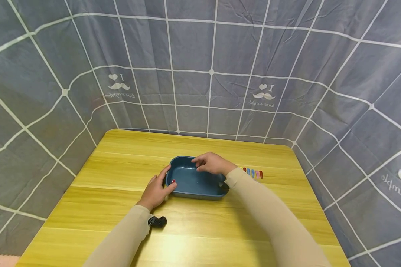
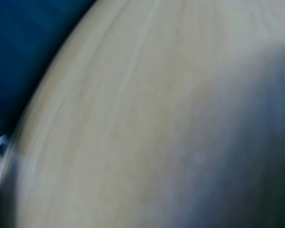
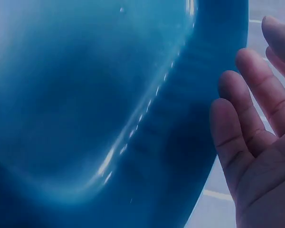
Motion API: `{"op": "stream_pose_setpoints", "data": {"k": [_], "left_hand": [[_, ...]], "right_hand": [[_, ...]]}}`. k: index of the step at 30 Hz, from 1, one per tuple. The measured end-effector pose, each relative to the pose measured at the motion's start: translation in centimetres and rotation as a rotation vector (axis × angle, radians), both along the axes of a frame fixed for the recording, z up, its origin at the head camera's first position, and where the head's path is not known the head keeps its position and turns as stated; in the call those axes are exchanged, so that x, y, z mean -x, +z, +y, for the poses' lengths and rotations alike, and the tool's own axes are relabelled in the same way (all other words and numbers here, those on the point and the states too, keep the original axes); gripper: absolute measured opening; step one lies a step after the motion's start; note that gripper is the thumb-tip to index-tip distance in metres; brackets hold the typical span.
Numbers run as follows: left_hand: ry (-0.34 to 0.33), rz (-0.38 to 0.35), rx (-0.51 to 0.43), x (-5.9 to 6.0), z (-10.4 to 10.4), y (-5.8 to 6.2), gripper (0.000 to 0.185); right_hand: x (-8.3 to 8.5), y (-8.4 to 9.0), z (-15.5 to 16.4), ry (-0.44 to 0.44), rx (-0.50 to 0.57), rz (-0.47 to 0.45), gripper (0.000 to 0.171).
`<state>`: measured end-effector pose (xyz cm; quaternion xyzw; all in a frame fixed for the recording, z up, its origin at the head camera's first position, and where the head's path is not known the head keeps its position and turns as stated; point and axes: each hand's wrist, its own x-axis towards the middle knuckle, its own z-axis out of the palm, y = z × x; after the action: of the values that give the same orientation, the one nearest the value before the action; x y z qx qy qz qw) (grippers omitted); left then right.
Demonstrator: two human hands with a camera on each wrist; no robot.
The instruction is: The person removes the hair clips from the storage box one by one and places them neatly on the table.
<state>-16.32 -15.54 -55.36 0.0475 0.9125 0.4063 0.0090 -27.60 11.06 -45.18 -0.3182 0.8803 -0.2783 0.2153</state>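
A blue rectangular basin (image 1: 197,181) with rounded corners sits on the table. My left hand (image 1: 156,191) holds its left end, fingers along the outer wall and thumb over the rim. Close to that thumb is a tiny red object (image 1: 173,181), too small to make out. Above the basin's far right part is my right hand (image 1: 214,163), with nothing seen in its grasp. The right wrist view has that hand's fingers (image 3: 228,123) extended and slightly bent beside the basin wall (image 3: 180,123). In the blurred left wrist view, no fingers can be made out.
Several small coloured clip-like pieces (image 1: 253,173) lie in a row on the yellow wooden table (image 1: 127,163), right of the basin and partly behind the right sleeve. A black device (image 1: 157,222) is strapped at the left wrist. Grey checked cloth (image 1: 194,89) hangs around the table.
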Motion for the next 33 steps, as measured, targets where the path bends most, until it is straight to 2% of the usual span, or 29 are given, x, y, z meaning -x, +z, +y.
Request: {"op": "stream_pose_setpoints", "data": {"k": [5,20,27,33], "left_hand": [[0.015,-0.007,0.002,0.0,-0.1,-0.2,0.081],[0.026,-0.011,-0.003,0.1,-0.2,-0.3,0.079],[0.036,-0.021,-0.009,0.0,-0.1,-0.2,0.079],[0.018,-0.004,-0.006,0.0,-0.1,-0.1,0.079]], "right_hand": [[0.2,-0.3,-1.4,0.059,-0.018,0.001,0.043],[0.7,-1.3,-4.6,0.152,-0.106,0.014,0.041],[0.6,-1.9,-5.8,0.188,-0.133,-0.014,0.042],[0.3,-2.6,-6.8,0.259,-0.156,-0.051,0.042]]}}
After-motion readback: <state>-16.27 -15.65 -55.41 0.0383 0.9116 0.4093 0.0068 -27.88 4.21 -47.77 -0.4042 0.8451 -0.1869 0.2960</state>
